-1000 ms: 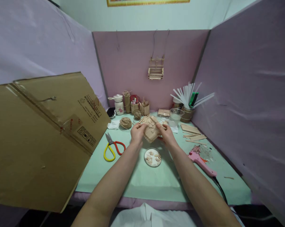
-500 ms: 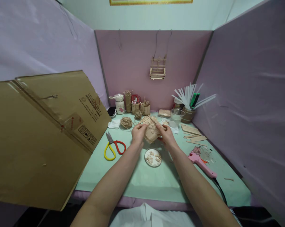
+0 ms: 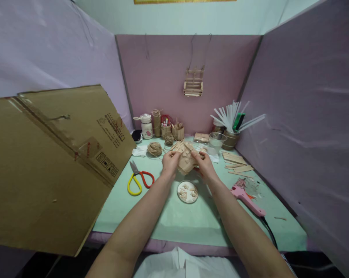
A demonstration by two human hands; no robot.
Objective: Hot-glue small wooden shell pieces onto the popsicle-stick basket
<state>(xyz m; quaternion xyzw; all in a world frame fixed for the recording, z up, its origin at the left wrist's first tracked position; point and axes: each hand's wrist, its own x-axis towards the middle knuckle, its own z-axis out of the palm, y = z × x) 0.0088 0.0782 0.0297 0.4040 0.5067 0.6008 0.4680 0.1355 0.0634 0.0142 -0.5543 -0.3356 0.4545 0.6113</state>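
Observation:
Both of my hands hold a small craft made of wooden sticks (image 3: 186,162) above the green table (image 3: 174,220). My left hand (image 3: 170,163) grips its left side with fingers curled. My right hand (image 3: 202,164) grips the right side, fingers pinched on it. Small pale heart-like pieces are stuck on the craft's face. Just below it lies a round clear lid (image 3: 187,192) with several small wooden pieces in it.
Yellow-and-red scissors (image 3: 139,180) lie left of the lid, a pink glue gun (image 3: 246,199) to the right. A twine ball (image 3: 154,148), jars, a clear cup (image 3: 215,143), loose sticks (image 3: 237,163) and a pot of white rods (image 3: 230,122) stand behind. A cardboard sheet (image 3: 47,162) leans at left.
The hands and the craft have stayed in nearly the same place; the view has shifted slightly.

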